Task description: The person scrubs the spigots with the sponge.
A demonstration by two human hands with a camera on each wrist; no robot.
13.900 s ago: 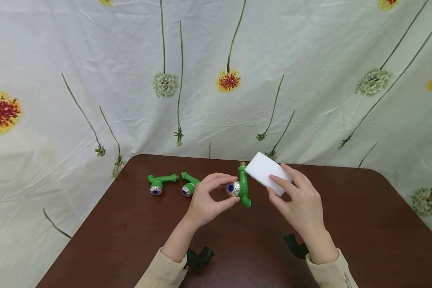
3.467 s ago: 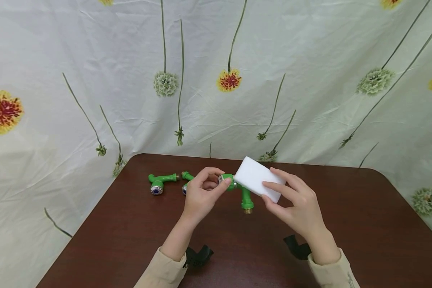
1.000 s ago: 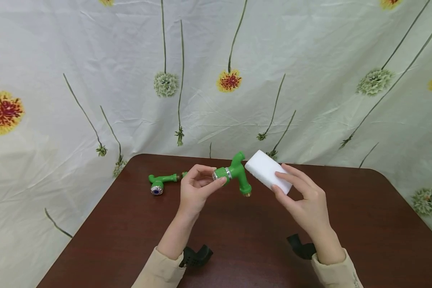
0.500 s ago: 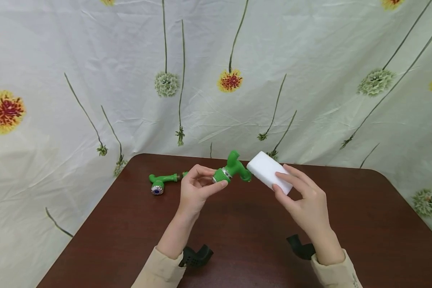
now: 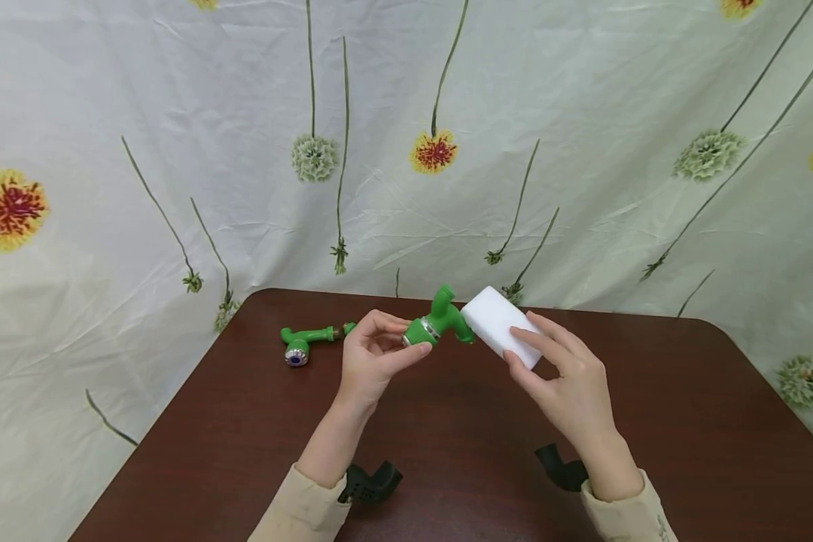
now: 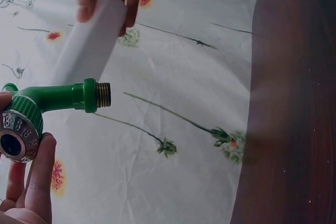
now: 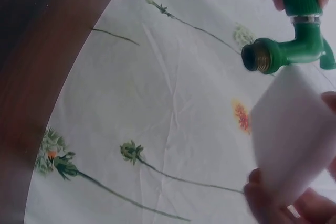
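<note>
My left hand [image 5: 368, 365] pinches a green tap [image 5: 451, 322] by its ribbed knob, holding it above the table. In the left wrist view the knob [image 6: 20, 135] has a silver face with a dark blue centre. A brass threaded end [image 6: 103, 95] sticks out of the tap's pipe there. White and block-shaped, a sponge [image 5: 496, 322] is gripped between the thumb and fingers of my right hand [image 5: 572, 384]. Its upper left corner is right at the tap's pipe. From the right wrist, the sponge [image 7: 291, 129] shows just under the green pipe [image 7: 299, 51].
On the dark red-brown table [image 5: 474, 459], a second green tap [image 5: 312, 336] lies at the back left. A third tap [image 5: 350, 328] is mostly hidden behind my left hand. A flower-printed white cloth [image 5: 244, 135] hangs behind. Black mounts [image 5: 373, 483] sit at both wrists.
Across the earlier frames the tap has been turned over several ways in my left hand. Over the last half second the sponge has shifted left, closing up to the pipe.
</note>
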